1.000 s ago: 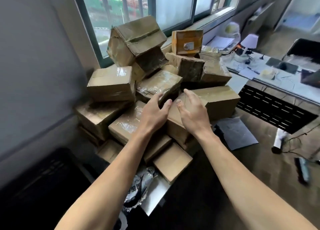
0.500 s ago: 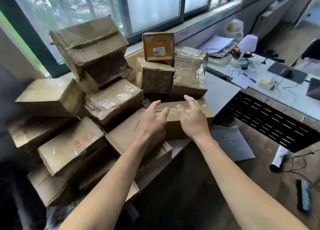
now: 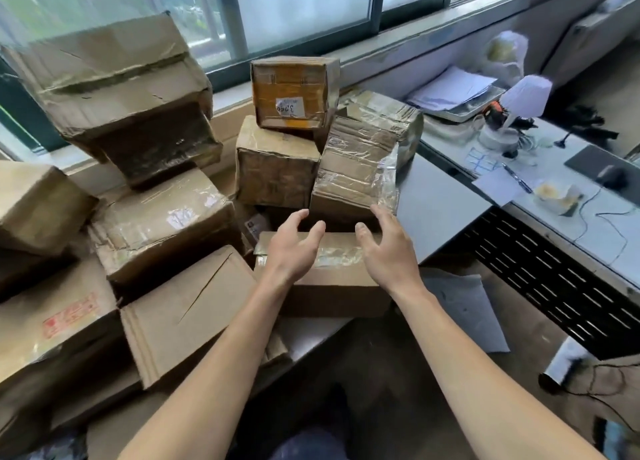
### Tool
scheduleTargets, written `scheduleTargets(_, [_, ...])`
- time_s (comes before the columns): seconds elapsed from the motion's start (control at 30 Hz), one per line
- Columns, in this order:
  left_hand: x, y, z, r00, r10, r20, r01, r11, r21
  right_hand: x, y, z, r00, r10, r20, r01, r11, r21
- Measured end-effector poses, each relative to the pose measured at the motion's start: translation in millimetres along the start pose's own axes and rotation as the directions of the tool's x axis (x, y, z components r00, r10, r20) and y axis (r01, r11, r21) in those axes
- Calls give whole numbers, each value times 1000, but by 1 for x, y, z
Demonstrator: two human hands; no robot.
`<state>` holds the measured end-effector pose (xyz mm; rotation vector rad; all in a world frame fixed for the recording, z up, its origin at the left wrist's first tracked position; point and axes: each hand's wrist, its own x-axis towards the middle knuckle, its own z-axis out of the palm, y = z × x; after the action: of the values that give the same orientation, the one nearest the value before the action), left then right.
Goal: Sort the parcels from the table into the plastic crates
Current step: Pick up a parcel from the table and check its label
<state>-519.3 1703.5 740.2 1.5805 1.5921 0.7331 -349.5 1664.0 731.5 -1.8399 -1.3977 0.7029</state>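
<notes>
Head view, looking down along both forearms at a heap of parcels on the grey desk (image 3: 436,210) under the window (image 3: 301,9).

Left hand (image 3: 294,248): over the left half of a long low carton (image 3: 329,283), fingers spread and slightly bent. Grip apart, holding nothing.

Right hand (image 3: 389,248): over the right end of the same carton, fingers likewise spread. Grip apart, nothing in it.

Cannot tell whether either palm touches the carton's top or hangs just above it.

Long low carton: lies at the desk's front edge, with clear tape along its top. It is the parcel nearest the person.

Behind it:
- tape-wrapped carton (image 3: 356,168), loose film at its right corner, just beyond the right hand's fingertips
- brown box (image 3: 275,163) just beside it on the left
- orange-taped box (image 3: 294,92) with a white label, stacked on the brown box

Left of the hands:
- slit-top carton (image 3: 187,310), just beside the long low carton
- glossy taped carton (image 3: 162,224) behind that
- large crushed carton (image 3: 114,89) on top of the heap, tilted
- red-stamped carton (image 3: 59,317) at far left

Right: a neighbouring desk (image 3: 571,238) carries papers (image 3: 450,89), a small white-shaded lamp (image 3: 526,96) and a pen (image 3: 517,179). A grey sheet (image 3: 467,310) lies on the floor below.
</notes>
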Motion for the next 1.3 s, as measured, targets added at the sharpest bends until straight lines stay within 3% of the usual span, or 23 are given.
scheduleTargets(0.13, [39,-13,18,994,-104,-20,102,992,-67,32,22,0,999,47,-16,-47,999,-6])
scheduleTargets(0.3, [69,-21,34,979,-194,-58,186,976,-112,68,37,-14,970,-69,-232,56,996,-63])
scheduleTargets(0.53, [68,-12,54,959,-251,-131,242,967,-86,102,61,-30,974,-58,-220,62,998,9])
scheduleTargets(0.8, [23,6,82,867,-339,-366,326,940,-98,94,105,-39,997,-73,-2,73,992,100])
scheduleTargets(1.03, [-11,25,124,853,-352,-386,342,935,-98,76,123,-45,970,2,242,-31,993,117])
scheduleTargets(1.17, [-1,12,106,868,-363,-338,414,905,92,65,126,-39,902,144,407,-224,962,156])
scheduleTargets(1.3, [17,3,71,827,-507,-243,562,745,360,61,130,-26,817,218,534,-372,907,199])
